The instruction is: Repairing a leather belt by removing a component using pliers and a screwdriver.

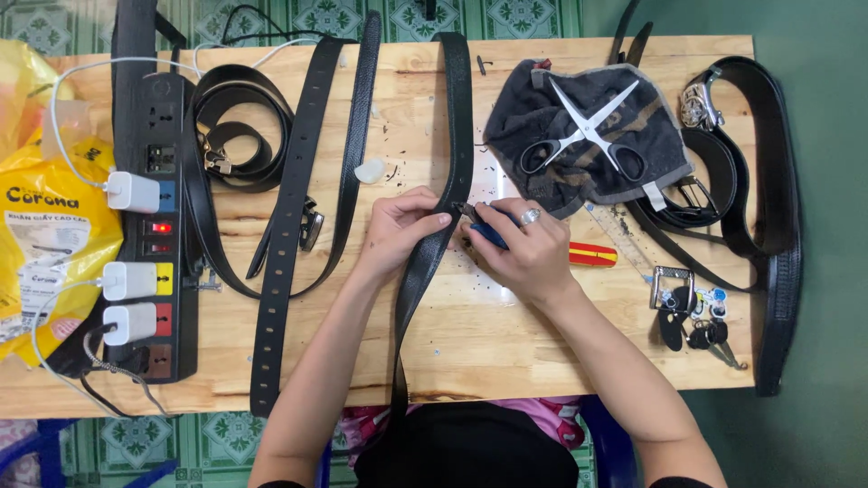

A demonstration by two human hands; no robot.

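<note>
A long black belt [443, 181] runs down the middle of the wooden desk [506, 343], from the far edge across the top and over the near edge toward the person's lap. The left hand [398, 233] is closed on it about halfway along, thumb across the top of the strap and fingers curled under its left edge, pinning it flat. The right hand [524, 253], with a ring on one finger, is closed around a small blue-handled tool [488, 233] whose tip touches the belt's right edge just beside the left thumb. What kind of tool it is cannot be told, since the fingers hide most of it. By the look of it the step in hand is working the strap at this one spot, marking, cutting or piercing; small dark flecks lie scattered on the wood around it. Such work seems to call for the strap to be held still under the left hand while the tip stays exactly on its point. Just right of the hands lies a red and yellow tool [592, 255] beside a clear ruler [619, 237]. Beyond them scissors [583, 134] rest open on a dark cloth [588, 136], with more belts and a bunch of keys [692, 312] at the right end. To the left lie other belts, one punched with holes [285, 244], a black power strip [161, 226] with white plugs, and a yellow bag [45, 244].
</note>
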